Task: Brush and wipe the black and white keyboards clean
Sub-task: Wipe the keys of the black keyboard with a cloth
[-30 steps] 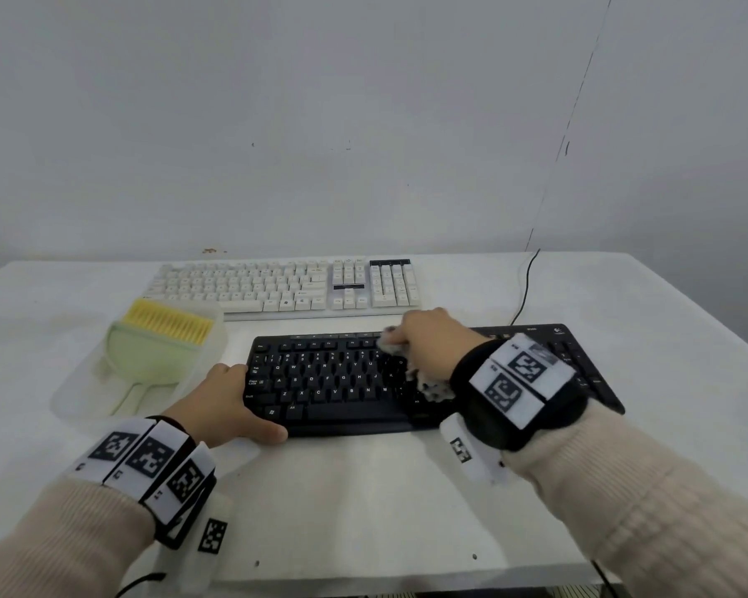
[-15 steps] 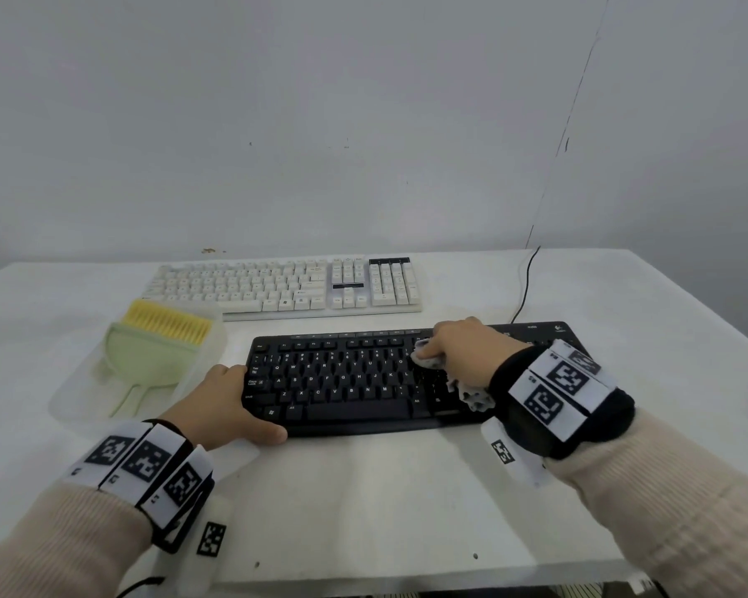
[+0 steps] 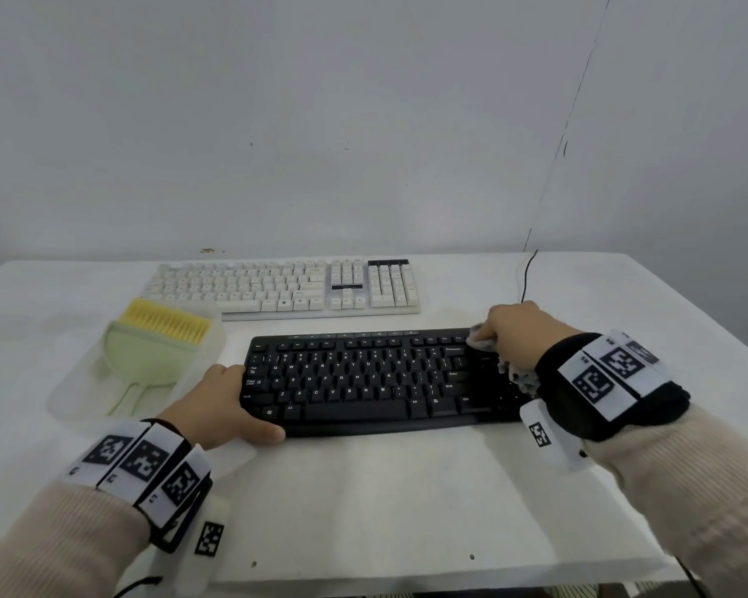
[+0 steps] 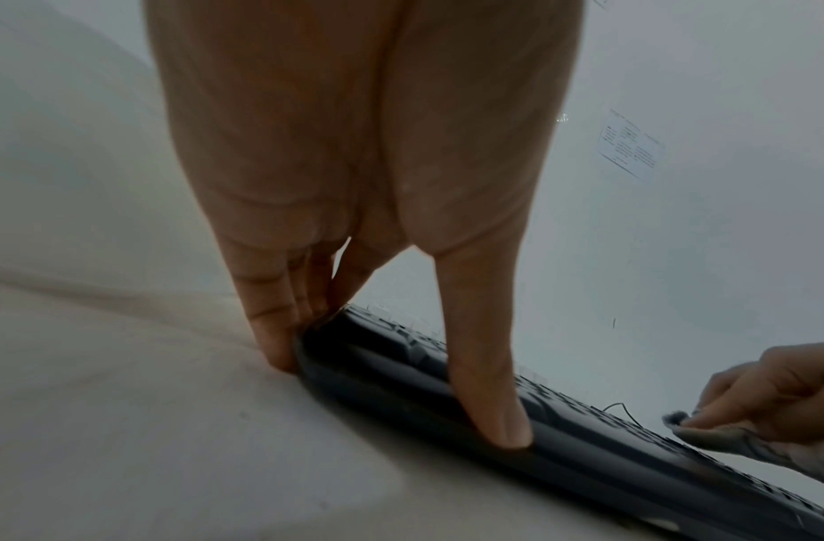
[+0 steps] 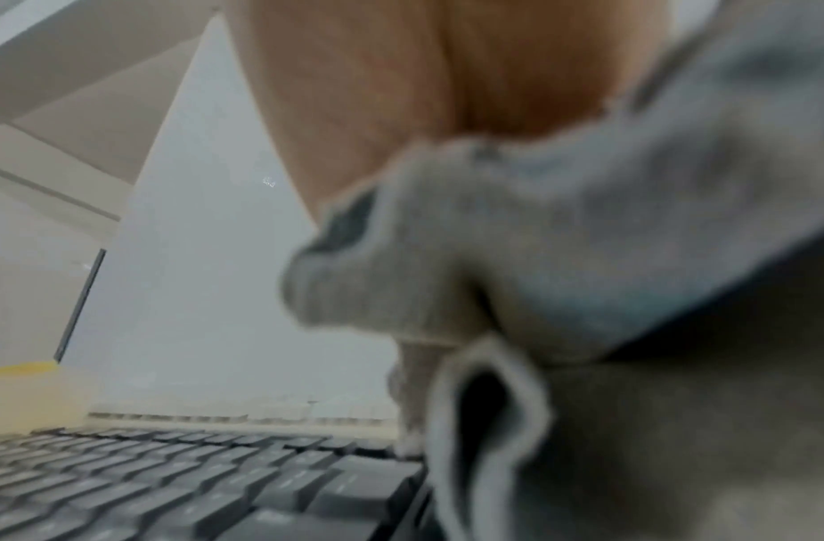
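Two hands work at the near side of the white desk [image 3: 363, 502], each wrist wrapped in a band of black-and-white markers over a cream sleeve. The left hand [image 3: 217, 407] grips the near left corner of the black keyboard [image 3: 363, 381]: its thumb lies along the near edge while the fingers [image 4: 271, 329] curl against the left end, as the left wrist view shows. The right hand [image 3: 519, 334] sits over the far right part of the same keyboard, its fingers bent round a bunched grey cloth [image 3: 482, 340] that they press onto the keys; a loose fold of the cloth hangs below the palm, and it fills the blurred right wrist view. One black keyboard lies here, square to the near edge of the desk. To its left, one clear plastic tray [image 3: 83, 381] holds one pale green brush [image 3: 147, 351] with yellow bristles pointing to the far side. Farther back lies one white keyboard [image 3: 277, 287], parallel to the black one and apart from it. One thin black cable [image 3: 527, 274] runs from the far right of the desk up the grey wall [image 3: 320, 123].
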`<state>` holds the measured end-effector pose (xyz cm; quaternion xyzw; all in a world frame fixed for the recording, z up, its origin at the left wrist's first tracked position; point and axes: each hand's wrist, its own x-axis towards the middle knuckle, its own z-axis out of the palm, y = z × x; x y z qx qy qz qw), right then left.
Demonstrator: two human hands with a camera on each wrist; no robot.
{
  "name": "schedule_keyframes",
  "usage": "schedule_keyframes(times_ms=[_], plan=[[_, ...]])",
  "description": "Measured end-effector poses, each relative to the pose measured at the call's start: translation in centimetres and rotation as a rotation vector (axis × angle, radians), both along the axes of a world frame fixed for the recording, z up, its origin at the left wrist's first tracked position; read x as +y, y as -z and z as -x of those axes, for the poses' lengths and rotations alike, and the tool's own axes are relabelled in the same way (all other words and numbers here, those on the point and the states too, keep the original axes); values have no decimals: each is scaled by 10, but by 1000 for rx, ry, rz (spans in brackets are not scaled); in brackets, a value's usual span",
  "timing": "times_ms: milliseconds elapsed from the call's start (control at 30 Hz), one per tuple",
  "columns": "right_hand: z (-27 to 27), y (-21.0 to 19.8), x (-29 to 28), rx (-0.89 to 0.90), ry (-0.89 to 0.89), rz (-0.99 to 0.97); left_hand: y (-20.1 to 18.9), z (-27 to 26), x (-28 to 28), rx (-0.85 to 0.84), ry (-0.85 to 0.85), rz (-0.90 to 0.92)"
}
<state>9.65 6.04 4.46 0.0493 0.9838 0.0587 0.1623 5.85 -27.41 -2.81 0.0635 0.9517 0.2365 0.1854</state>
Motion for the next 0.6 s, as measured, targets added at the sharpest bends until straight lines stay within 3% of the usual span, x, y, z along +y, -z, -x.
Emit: schedule_keyframes(times_ms=[133, 267, 367, 600], plan=[[-3, 24, 15, 113, -105, 70, -1, 0, 0, 3, -1, 12], [-4, 29, 30, 104, -26, -43, -1, 1, -2, 7, 17, 7], [-11, 35, 47, 176, -18, -36, -2, -1, -3, -3, 17, -1], [-14, 30, 79, 119, 197, -54, 0, 3, -6, -11, 23, -12]])
